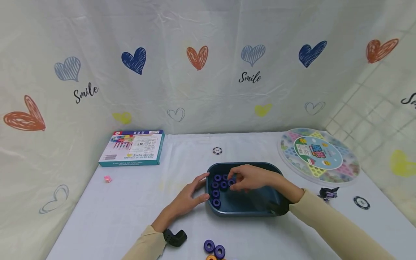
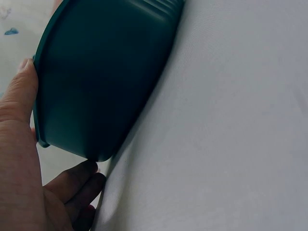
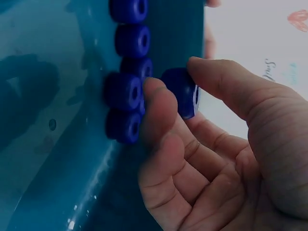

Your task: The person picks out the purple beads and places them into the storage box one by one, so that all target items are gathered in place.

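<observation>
A dark teal tray [image 1: 247,213] stands on the white-covered table with several purple-blue ring beads [image 1: 215,194] lined along its left end. In the right wrist view, my right hand [image 3: 211,154] pinches one blue bead [image 3: 180,91] between thumb and fingers, close beside the row of beads [image 3: 122,91]. The head view has the right hand [image 1: 248,177] reaching over the tray's interior. My left hand [image 1: 186,198] lies at the tray's left end, its index finger and thumb touching the rim. From the left wrist, the tray's outer wall [image 2: 101,86] fills the view beside the thumb [image 2: 24,91].
Loose purple beads [image 1: 214,249] and an orange bead [image 1: 211,257] lie at the front edge. Behind are a flat box [image 1: 130,148], a round game board [image 1: 320,155] and a chip [image 1: 217,150]. A dark figure [image 1: 328,194], another chip [image 1: 362,203] and a pink piece [image 1: 107,178] flank the tray.
</observation>
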A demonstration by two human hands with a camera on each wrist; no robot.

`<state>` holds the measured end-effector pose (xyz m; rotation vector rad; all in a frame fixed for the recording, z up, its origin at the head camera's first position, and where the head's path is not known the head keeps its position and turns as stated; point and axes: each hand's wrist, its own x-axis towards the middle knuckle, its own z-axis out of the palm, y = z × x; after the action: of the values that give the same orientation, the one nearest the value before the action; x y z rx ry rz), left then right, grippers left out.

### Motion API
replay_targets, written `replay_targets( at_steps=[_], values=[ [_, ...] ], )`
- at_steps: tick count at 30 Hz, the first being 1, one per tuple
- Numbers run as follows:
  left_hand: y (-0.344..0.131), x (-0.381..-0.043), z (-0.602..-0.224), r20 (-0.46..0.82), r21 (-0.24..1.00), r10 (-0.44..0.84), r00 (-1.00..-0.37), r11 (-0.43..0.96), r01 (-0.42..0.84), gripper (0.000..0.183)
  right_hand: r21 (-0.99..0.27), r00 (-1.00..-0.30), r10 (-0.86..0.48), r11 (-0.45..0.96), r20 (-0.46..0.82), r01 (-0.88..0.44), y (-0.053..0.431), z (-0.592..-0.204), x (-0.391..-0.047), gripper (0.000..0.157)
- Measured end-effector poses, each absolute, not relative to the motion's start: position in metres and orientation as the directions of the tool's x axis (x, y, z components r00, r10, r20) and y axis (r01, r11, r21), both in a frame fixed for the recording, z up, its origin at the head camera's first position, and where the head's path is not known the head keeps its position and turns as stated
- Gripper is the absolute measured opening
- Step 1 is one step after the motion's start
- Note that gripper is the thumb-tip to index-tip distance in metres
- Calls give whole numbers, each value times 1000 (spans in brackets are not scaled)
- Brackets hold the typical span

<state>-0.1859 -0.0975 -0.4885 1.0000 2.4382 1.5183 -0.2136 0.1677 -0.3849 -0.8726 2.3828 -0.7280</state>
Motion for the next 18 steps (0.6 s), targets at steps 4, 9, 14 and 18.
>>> replay_targets(
  at_steps=[4,9,14,18],
  values=[
    [-97,-178,-473,237,839,580,-779,282,466,63,-596,-658,-684,681,-313,-425,161,-390,-220,31],
    [-97,-181,-479,241,831,576,-781,294,473,64,-556,-623,-642,745,-447,-369,156,-394,-225,24],
    [-97,-190,-496,252,823,576,-777,295,486,64,-515,-611,-578,802,-541,-302,154,-399,-226,22],
    [-99,-192,-498,260,827,578,-773,281,488,65,-539,-603,-564,805,-564,-249,153,-403,-227,24]
  ],
)
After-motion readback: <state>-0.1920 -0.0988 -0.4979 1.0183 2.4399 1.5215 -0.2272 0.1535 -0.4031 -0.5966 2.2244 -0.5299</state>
